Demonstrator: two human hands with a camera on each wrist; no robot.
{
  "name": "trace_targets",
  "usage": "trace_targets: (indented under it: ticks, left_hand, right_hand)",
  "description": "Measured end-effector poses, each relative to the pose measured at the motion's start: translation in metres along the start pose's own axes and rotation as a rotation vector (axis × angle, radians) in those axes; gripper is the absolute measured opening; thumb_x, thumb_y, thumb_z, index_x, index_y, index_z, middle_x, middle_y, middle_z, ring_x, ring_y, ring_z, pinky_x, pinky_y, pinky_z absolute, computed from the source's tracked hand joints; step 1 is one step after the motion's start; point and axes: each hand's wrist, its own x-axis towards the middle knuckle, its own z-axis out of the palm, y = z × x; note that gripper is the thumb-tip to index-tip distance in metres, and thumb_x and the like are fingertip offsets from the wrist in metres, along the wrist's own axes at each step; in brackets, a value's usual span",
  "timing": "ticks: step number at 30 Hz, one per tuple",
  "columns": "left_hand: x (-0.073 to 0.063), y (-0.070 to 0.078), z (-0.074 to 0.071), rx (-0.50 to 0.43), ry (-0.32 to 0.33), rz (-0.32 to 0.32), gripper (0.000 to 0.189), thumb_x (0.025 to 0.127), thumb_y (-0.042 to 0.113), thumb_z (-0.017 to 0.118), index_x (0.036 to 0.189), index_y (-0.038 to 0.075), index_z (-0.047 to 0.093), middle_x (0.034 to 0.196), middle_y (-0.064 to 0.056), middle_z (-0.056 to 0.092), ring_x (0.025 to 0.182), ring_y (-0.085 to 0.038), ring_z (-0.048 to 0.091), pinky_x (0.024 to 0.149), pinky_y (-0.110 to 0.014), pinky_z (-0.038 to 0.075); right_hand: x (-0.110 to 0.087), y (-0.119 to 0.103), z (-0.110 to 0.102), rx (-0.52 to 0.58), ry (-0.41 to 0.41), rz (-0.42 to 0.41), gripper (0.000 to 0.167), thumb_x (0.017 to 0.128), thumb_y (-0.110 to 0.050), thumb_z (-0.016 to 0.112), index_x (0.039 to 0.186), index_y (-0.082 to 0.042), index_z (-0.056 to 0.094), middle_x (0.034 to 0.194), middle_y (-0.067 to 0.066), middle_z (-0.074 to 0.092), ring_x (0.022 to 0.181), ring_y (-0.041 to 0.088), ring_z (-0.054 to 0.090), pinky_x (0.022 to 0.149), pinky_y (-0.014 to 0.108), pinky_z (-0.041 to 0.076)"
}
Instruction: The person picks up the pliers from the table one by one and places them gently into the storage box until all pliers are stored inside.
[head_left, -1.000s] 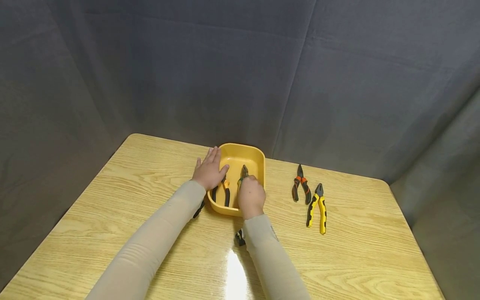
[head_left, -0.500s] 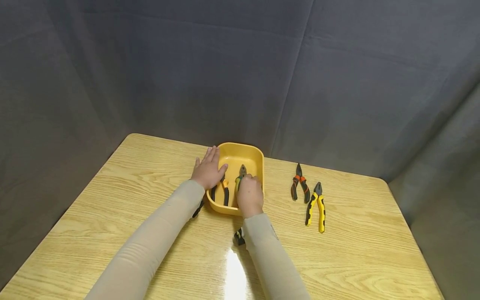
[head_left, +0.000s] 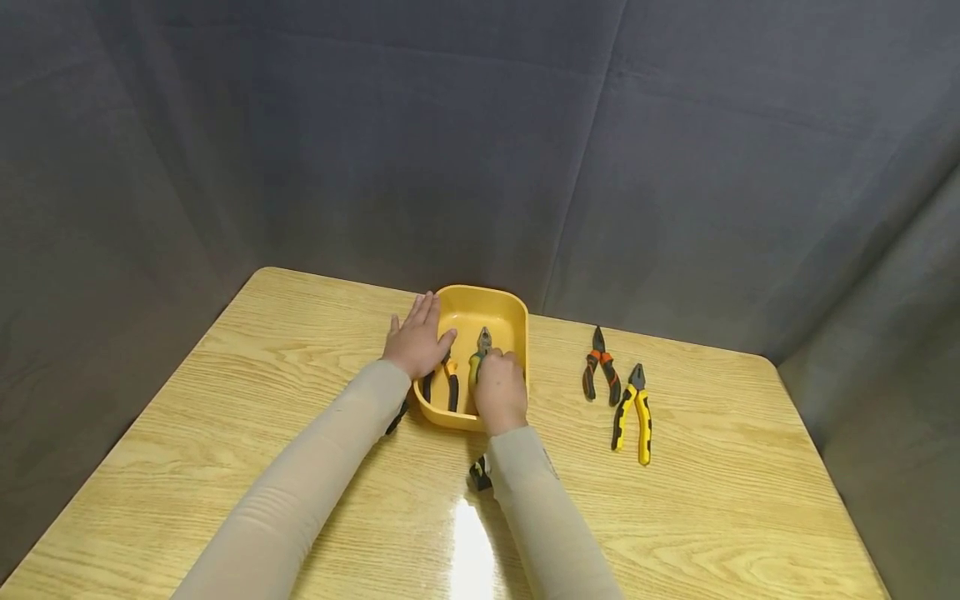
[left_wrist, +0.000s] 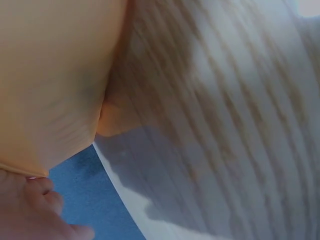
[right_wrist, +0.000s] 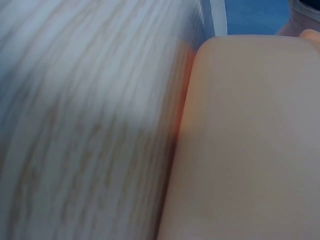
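A yellow plastic tray (head_left: 517,310) stands near the table's back edge in the head view. My left hand (head_left: 416,342) lies over its left rim with straight fingers, the thumb reaching inside. In the tray my right hand (head_left: 501,393) grips the handles of pliers with green-and-yellow grips (head_left: 484,340); their metal nose points away, toward the back wall. The fist hides most of those handles. Left of them lie black-and-orange-handled pliers (head_left: 453,388), partly under my left hand. Both wrist views mostly show the tray's outer wall (left_wrist: 50,75) (right_wrist: 250,135).
To the tray's right lie black-and-red pliers (head_left: 600,371), and nearer me yellow-and-black pliers (head_left: 636,412), both with handles spread. The wooden table (head_left: 720,467) ends at a dark grey curtain (head_left: 420,150) behind and on the sides.
The green-and-yellow pliers have shifted very slightly in the right hand's grip, and a bit more of their handle shows. My left hand stays on the rim.
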Motion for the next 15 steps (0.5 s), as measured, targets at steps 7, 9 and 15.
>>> trace_targets:
  ticks: [7,9,15]
  left_hand:
    - [-0.0035,0.0050,-0.0052,0.065,-0.026,-0.011,0.079,0.107,0.051,0.038,0.164,0.009,0.004,0.171,-0.007,0.000,0.157,-0.023,-0.003,0.122,-0.061,0.001]
    - [-0.0039,0.0058,-0.0061,0.079,-0.034,-0.014,0.080,0.107,0.052,0.038,0.164,0.009,0.002,0.171,-0.007,-0.003,0.157,-0.023,-0.005,0.122,-0.060,-0.001]
    - [-0.0017,0.0056,-0.0059,0.105,-0.055,-0.015,0.082,0.106,0.053,0.039,0.164,0.009,-0.001,0.170,-0.007,-0.008,0.156,-0.023,-0.009,0.121,-0.060,-0.004]
  right_hand:
    - [0.0006,-0.0001,-0.0011,-0.003,0.004,-0.010,0.016,0.100,-0.002,0.060,0.111,0.009,0.065,0.097,0.021,0.063,0.091,0.035,0.066,0.080,0.041,0.059]
    - [0.0010,0.0000,-0.0011,0.000,-0.003,-0.005,0.017,0.100,-0.003,0.060,0.112,0.009,0.065,0.098,0.021,0.062,0.091,0.034,0.065,0.080,0.041,0.058]
    - [0.0021,0.0010,-0.0003,0.019,-0.010,-0.005,0.022,0.101,-0.004,0.060,0.118,0.009,0.063,0.102,0.022,0.062,0.092,0.035,0.065,0.081,0.041,0.058]
